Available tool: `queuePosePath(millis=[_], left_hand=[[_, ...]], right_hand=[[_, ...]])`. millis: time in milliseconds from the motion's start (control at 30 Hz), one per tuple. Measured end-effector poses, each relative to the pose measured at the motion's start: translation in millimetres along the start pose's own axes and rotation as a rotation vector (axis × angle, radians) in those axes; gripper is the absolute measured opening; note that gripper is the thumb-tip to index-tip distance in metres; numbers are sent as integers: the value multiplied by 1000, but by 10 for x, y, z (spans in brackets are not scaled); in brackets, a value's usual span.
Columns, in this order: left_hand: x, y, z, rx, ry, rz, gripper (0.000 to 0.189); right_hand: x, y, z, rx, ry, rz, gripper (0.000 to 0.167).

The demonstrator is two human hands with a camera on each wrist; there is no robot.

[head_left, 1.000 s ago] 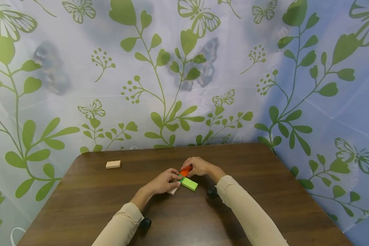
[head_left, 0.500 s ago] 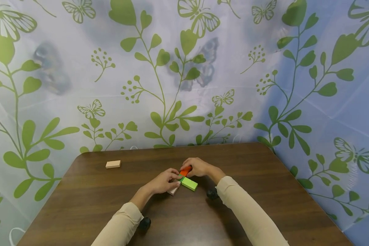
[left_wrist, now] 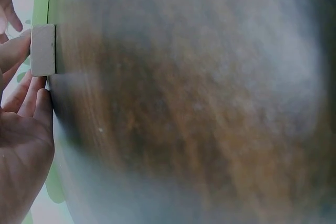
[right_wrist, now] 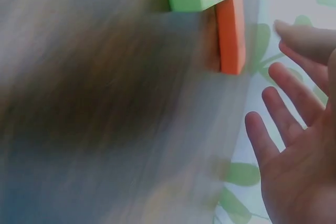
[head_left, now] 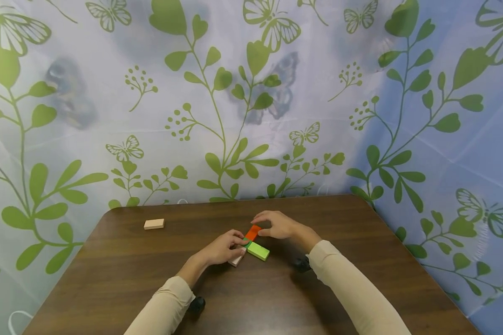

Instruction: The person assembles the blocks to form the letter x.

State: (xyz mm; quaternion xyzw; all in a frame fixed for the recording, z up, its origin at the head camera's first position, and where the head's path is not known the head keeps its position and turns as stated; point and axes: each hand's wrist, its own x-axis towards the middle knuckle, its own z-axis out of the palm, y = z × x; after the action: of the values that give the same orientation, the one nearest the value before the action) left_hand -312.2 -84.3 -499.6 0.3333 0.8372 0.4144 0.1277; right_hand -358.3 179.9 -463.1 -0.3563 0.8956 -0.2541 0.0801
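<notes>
A small pinwheel of blocks lies mid-table in the head view: an orange block [head_left: 253, 232], a lime-green block [head_left: 258, 251], a darker green block [head_left: 247, 242] partly covered by fingers, and a plain wooden block [head_left: 237, 258]. My left hand [head_left: 222, 247] holds the plain block, its fingertips reaching the darker green one; the left wrist view has thumb and fingers around the end of the wooden block [left_wrist: 43, 50]. Just right of the orange block hovers my right hand [head_left: 282, 225]. In the right wrist view its fingers [right_wrist: 286, 111] are spread, apart from the orange block [right_wrist: 231, 36].
Another plain wooden block [head_left: 154, 224] lies toward the back left of the brown table [head_left: 109, 279]. Behind the table hangs a curtain [head_left: 151, 116] with green leaves and butterflies. Dark devices sit under both wrists, such as the left one [head_left: 197, 304].
My right hand has let go of the orange block and moved a little right, its fingers opening. The orange block stays in place. My left hand and the other blocks have not moved.
</notes>
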Motion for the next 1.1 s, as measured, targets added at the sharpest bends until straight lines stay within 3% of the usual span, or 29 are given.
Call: queuePosePath(millis=[233,433,767,1100], left_hand=[[2,23,9,10,-13,2,35],[12,36,15,1,-16,7,35],[10,72,4,23,-11,5,35],[1,12,-4,69,12,15,35]], right_hand=[[-220,6,68,13,-51,19,54],[-267,5,168,10,-99,-15,62],[-283,3,256,-2,-101,-41,55],[-265,31,320,2,-90,-41,54]])
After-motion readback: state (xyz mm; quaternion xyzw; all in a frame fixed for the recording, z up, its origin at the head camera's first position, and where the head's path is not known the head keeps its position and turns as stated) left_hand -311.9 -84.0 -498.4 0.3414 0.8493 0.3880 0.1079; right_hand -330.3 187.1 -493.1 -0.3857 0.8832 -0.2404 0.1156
